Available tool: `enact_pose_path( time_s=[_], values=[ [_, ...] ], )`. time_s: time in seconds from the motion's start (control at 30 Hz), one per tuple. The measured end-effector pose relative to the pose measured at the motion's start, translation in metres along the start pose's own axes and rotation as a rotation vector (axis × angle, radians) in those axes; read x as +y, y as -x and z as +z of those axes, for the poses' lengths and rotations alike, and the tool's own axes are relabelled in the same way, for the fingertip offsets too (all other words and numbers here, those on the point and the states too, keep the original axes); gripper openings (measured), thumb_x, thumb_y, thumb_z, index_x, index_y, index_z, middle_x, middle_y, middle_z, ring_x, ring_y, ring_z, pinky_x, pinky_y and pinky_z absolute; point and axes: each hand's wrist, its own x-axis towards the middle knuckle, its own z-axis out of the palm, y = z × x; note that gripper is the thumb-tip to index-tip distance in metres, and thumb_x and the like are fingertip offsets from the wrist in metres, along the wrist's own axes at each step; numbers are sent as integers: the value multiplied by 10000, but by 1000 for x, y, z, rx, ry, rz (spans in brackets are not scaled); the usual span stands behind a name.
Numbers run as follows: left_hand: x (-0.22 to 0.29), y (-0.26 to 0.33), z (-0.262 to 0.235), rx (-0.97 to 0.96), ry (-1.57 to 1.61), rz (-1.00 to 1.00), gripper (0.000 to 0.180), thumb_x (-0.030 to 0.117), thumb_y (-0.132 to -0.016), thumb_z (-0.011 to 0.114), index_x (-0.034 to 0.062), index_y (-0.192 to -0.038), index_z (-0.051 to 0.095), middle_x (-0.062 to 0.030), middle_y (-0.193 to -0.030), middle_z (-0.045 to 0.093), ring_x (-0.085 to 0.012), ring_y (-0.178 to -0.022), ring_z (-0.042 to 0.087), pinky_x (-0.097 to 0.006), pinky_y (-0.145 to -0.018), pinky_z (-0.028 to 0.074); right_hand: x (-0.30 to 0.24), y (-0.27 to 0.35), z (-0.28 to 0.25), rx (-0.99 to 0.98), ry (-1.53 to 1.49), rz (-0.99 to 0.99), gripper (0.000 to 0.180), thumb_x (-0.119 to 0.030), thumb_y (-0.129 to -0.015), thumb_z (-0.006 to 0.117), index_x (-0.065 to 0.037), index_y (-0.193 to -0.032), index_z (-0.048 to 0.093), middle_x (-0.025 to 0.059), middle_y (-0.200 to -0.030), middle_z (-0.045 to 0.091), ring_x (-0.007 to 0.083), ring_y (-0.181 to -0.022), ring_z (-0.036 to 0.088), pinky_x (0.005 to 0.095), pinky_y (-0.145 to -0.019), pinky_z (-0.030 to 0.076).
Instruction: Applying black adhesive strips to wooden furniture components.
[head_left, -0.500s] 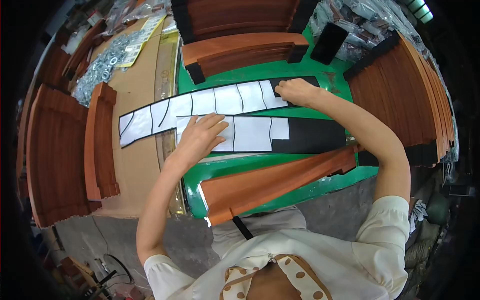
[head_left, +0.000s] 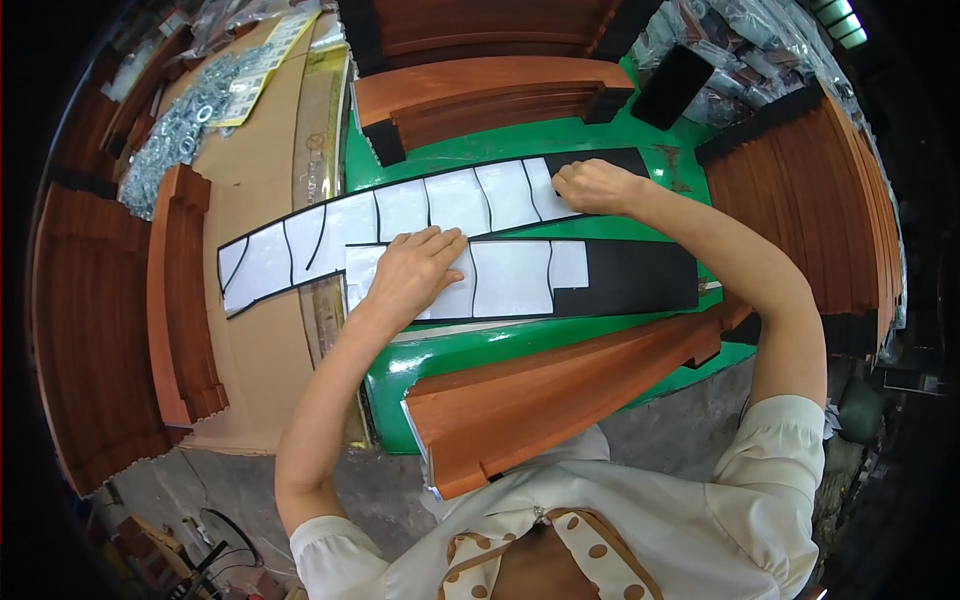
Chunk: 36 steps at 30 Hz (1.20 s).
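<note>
Left hand (head_left: pixel 412 272) flat, paper-backed strip (head_left: pixel 640 278) | right hand (head_left: pixel 592 187) curled, I can't tell pinch | skewed tug could tear upper backing (head_left: pixel 405 208)

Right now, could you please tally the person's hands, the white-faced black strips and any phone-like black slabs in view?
Left hand and right hand: 2 hands
Upper strip and lower strip: 2 strips
Phone-like black slab: 1
Total: 5

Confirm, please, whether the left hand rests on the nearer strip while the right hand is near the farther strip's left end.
Only the end is wrong: in the head view, the left hand rests on the nearer strip while the right hand is near the right end of the farther strip.
</note>
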Motion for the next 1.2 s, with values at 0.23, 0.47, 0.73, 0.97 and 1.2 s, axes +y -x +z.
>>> enact_pose_path(
  time_s=[0.23,0.47,0.73,0.97,1.2],
  values=[
    [2,0,3,17,-9,-27,429,191,-748,699,53,-1144,606,-81,-1219,585,-268,-1122,544,-367,-920,440,16,0,-18,66,-316,343,116,-56,-762,536,44,-782,593,208,-717,616,316,-686,641,372,-609,521],
    [36,-1,-59,426,393,-189,224,74,-827,640,25,-1045,625,-114,-1006,631,-220,-929,603,-309,-791,472,-53,8,-126,438,-669,262,116,-55,-779,569,33,-841,613,159,-612,571,235,-527,596,314,-514,466],
    [126,23,-138,393,704,-275,152,96,-790,718,4,-895,657,-8,-745,636,-58,-698,560,-211,-636,446,-162,33,-193,776,-240,15,34,-29,-720,578,-50,-745,568,90,-645,594,276,-552,595,353,-461,472],
    [160,67,-158,511,525,-118,139,-14,-748,684,-17,-883,654,-42,-763,645,-94,-684,573,-222,-618,450,-198,65,-218,809,-649,-18,154,-44,-747,675,-27,-898,652,103,-773,649,250,-679,635,321,-569,500],
    [180,104,-149,603,385,-19,265,-49,-688,719,-24,-939,641,-78,-803,669,-132,-686,614,-253,-665,479,-237,72,-208,834,-775,-62,235,-1,-706,703,-23,-936,659,82,-824,648,219,-730,635,300,-598,508]
  ],
)
